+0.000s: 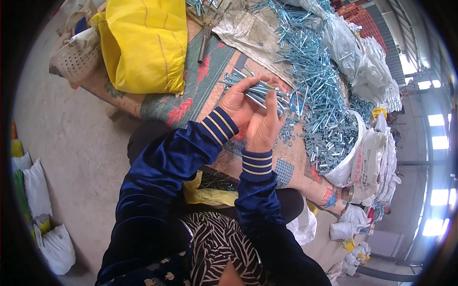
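A bundle of long silvery bolts (258, 91) lies crosswise in my two hands above the cloth-covered worktable. My left hand (238, 101) is wrapped round it, thumb over the top. My right hand (262, 129) cups the bundle's right end from the near side, its thumb pointing up. The palms face each other, and some of the fingers are hidden behind the bolts. To the right spreads a large heap of loose long bolts (312, 71). Short metal sleeves (329, 145) are piled nearer to me, with small washers or nuts (287, 129) scattered beside my right hand.
A yellow woven bag (145, 45) stands on the table's far left, beside a white perforated basket (78, 59). A dark metal rod or tube (204, 45) lies near it. White sacks (367, 162) border the heap. Another yellow bag (210, 196) with dark metal pieces sits by my lap.
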Action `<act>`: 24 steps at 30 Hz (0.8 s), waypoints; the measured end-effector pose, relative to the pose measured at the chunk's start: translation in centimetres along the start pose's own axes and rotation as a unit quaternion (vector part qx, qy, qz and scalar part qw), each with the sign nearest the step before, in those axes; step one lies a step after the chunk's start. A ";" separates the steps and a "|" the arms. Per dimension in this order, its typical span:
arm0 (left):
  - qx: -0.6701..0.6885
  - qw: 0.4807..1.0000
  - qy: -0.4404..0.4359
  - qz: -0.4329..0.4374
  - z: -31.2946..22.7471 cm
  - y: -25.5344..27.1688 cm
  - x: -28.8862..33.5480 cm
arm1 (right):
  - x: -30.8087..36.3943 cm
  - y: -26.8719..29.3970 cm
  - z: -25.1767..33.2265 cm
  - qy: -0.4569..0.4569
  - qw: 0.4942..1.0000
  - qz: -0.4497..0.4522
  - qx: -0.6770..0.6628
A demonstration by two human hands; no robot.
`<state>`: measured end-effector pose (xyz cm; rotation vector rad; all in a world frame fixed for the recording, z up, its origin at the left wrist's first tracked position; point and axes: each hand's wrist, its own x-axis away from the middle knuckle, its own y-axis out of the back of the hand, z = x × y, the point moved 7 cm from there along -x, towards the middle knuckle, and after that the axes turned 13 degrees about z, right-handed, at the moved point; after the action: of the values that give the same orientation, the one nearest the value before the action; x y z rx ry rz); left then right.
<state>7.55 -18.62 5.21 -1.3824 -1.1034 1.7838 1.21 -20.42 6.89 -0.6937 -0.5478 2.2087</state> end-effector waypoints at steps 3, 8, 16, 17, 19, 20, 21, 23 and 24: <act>0.020 0.997 -0.042 -0.067 -0.4 0.2 0.4 | 1.1 0.4 1.5 0.035 0.992 0.050 0.111; -0.053 0.988 -0.043 -0.142 -1.2 2.3 1.6 | 2.6 3.3 2.6 0.061 0.995 -0.035 0.074; -0.125 0.980 0.107 -0.110 -0.2 -0.1 3.5 | -1.7 3.0 6.4 -0.090 0.890 0.037 0.446; -0.126 0.975 0.146 -0.111 0.5 -0.2 4.0 | -2.6 2.8 5.9 -0.138 0.890 0.074 0.429; -0.161 0.964 0.180 -0.113 1.0 -0.1 4.8 | -3.3 1.4 4.8 -0.211 0.866 0.131 0.433; -0.198 0.950 0.211 -0.116 1.4 0.1 5.2 | -3.7 1.7 4.7 -0.211 0.866 0.129 0.434; -0.184 0.951 0.216 -0.119 1.7 0.0 5.5 | -3.7 1.6 3.9 -0.224 0.856 0.166 0.436; -0.166 0.952 0.225 -0.120 1.8 0.3 5.7 | -4.4 2.2 4.3 -0.200 0.863 0.149 0.440; -0.150 0.953 0.233 -0.119 1.9 0.5 5.6 | -5.4 3.1 6.2 -0.136 0.898 0.118 0.401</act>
<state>4.25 -14.51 2.43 -1.6567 -1.2408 1.0717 -1.14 -27.51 11.50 -0.0034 0.3567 2.4820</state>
